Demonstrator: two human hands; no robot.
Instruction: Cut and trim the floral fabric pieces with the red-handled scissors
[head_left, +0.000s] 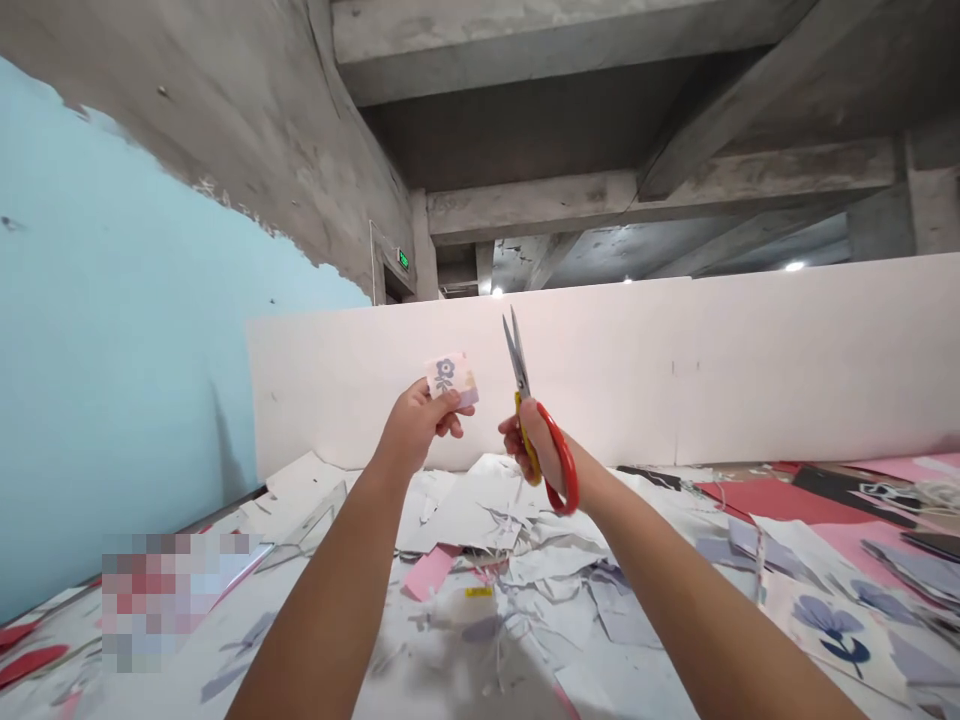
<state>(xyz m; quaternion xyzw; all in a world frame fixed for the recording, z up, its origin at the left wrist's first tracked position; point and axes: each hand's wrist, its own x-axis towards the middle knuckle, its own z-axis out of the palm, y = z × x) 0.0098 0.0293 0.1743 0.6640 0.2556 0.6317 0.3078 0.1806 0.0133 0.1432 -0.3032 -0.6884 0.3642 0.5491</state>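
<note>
Raised over the table, my left hand (pixel 421 425) pinches a small pale pink paper piece (pixel 463 372) printed with a purple-blue flower. The thumb lies across its lower edge. To the right, my right hand (pixel 534 440) grips scissors (pixel 520 365) with one red and one yellow handle loop. Their blades point up and are slightly parted, apart from the paper piece. Below both hands lies a heap of torn white paper scraps (pixel 480 510). A pink paper scrap (pixel 433 573) rests at the front of that heap.
A white partition (pixel 600 380) stands behind the table, with a light blue wall (pixel 112 330) at left. On the right lie red paper (pixel 787 505) and a sheet with a purple flower (pixel 832 630). A yellow-labelled bottle (pixel 465 605) sits nearest the front. The far left is pixelated.
</note>
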